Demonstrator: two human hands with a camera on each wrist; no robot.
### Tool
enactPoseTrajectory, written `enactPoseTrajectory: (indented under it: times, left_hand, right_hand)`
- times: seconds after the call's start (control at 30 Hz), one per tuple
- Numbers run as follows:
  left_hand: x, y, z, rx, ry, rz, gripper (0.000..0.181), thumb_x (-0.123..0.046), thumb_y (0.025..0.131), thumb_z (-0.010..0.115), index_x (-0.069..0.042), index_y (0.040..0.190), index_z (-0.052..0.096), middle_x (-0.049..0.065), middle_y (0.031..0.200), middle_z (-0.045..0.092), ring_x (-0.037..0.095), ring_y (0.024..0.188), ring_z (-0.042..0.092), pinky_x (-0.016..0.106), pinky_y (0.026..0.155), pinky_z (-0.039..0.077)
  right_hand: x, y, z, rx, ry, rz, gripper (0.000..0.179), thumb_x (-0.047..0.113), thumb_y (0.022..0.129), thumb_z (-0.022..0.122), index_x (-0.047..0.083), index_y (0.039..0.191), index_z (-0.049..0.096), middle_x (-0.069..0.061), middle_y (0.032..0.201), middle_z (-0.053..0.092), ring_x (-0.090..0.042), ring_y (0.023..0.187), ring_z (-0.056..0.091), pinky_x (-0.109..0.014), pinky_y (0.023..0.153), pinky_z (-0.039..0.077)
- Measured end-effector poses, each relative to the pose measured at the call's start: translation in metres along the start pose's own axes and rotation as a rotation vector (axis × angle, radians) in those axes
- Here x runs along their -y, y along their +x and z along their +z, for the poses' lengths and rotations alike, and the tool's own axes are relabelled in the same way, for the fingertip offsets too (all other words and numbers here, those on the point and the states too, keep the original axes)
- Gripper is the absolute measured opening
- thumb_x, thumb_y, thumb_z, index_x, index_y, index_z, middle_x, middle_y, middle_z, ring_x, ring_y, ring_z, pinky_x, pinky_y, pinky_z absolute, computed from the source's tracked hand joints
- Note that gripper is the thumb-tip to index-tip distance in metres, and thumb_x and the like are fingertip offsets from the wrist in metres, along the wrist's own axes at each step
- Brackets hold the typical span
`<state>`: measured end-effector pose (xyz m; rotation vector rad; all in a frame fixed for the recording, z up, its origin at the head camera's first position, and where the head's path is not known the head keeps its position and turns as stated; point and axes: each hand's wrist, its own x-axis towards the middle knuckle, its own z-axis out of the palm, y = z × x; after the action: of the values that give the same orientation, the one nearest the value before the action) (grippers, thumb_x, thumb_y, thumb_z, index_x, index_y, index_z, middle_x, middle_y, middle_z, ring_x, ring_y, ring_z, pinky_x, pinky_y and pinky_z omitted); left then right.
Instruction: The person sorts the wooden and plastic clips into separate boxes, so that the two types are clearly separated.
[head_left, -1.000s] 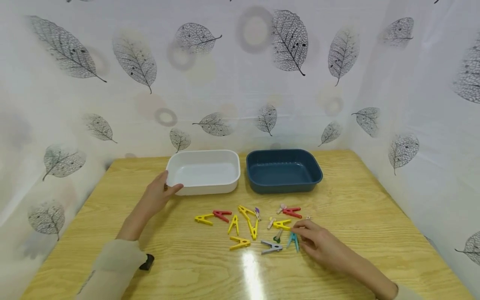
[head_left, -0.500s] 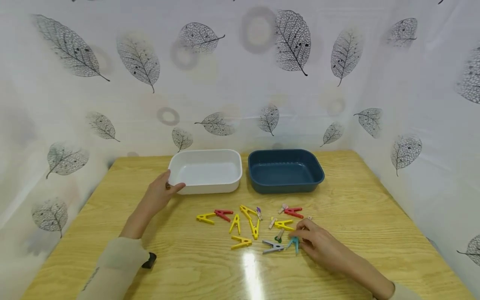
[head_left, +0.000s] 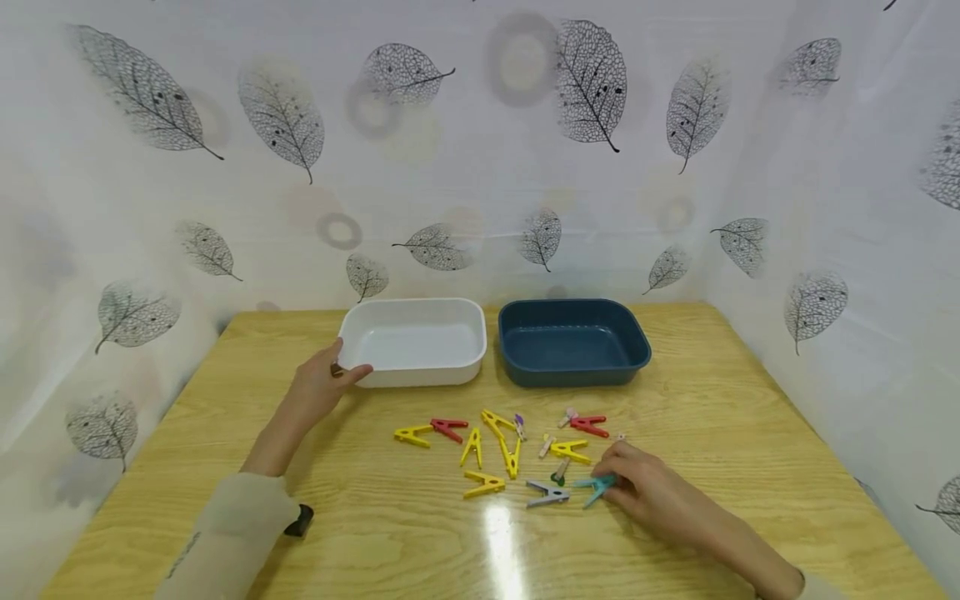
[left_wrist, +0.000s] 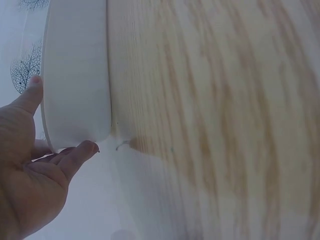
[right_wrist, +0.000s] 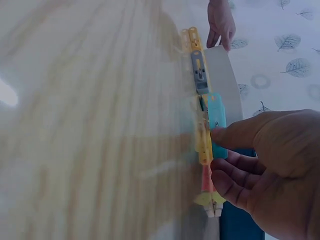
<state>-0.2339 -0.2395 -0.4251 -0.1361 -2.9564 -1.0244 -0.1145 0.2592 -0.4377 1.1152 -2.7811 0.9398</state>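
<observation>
My left hand (head_left: 315,388) holds the near left corner of a white plastic tub (head_left: 420,377), thumb along its front and fingers at its end. In the left wrist view, the fingers (left_wrist: 75,157) lie against the tub's end wall. A teal plastic clothespin (head_left: 596,487) is pinched between thumb and fingers of my right hand (head_left: 652,493), low over the table. Its legs point left in the head view. Beside it lie a grey clothespin (head_left: 548,493), a yellow clothespin (head_left: 572,451) and a small wooden peg with a green end (head_left: 559,473).
A dark blue tub (head_left: 573,378) stands right of the white one at the back of the wooden table (head_left: 360,533). Several yellow clothespins (head_left: 484,483), red clothespins (head_left: 448,429) and small decorated pegs (head_left: 520,427) lie scattered before the tubs. Patterned curtain (head_left: 450,183) surrounds the table.
My right hand has taken hold of the teal clothespin and turned it, so its legs swing from pointing toward me to pointing left. My left hand stays at the white tub.
</observation>
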Motion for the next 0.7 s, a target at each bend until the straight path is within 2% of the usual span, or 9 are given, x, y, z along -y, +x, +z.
enactPoseTrajectory:
  times: [0.3,0.57,0.7]
  left_hand:
    - [-0.003,0.000,0.001,-0.025,-0.016,-0.009,0.097,-0.050,0.099,0.066,0.015,0.155,0.021,0.039,0.154,0.034,0.048,0.133,0.051,0.056,0.105,0.048]
    - [-0.004,-0.001,0.000,-0.031,-0.012,-0.024,0.096,-0.047,0.099,0.068,0.016,0.155,0.022,0.039,0.154,0.034,0.048,0.133,0.052,0.055,0.105,0.048]
    - [-0.004,-0.001,-0.001,-0.030,-0.019,-0.028,0.096,-0.048,0.099,0.068,0.016,0.155,0.022,0.039,0.154,0.033,0.047,0.133,0.052,0.054,0.104,0.049]
  right_hand:
    - [0.003,0.010,-0.022,-0.041,0.021,0.064,0.021,0.001,0.093,0.075,0.012,0.110,0.072,0.010,0.095,0.060,0.001,0.076,0.051,-0.021,0.062,0.050]
    - [0.001,0.037,-0.036,-0.137,0.003,0.008,0.021,-0.003,0.091,0.075,0.007,0.110,0.073,0.009,0.092,0.064,-0.001,0.072,0.054,-0.023,0.061,0.052]
    - [-0.002,0.053,-0.038,-0.165,-0.008,0.040,0.020,-0.002,0.091,0.076,0.005,0.110,0.073,0.006,0.094,0.064,-0.003,0.074,0.055,-0.024,0.063,0.053]
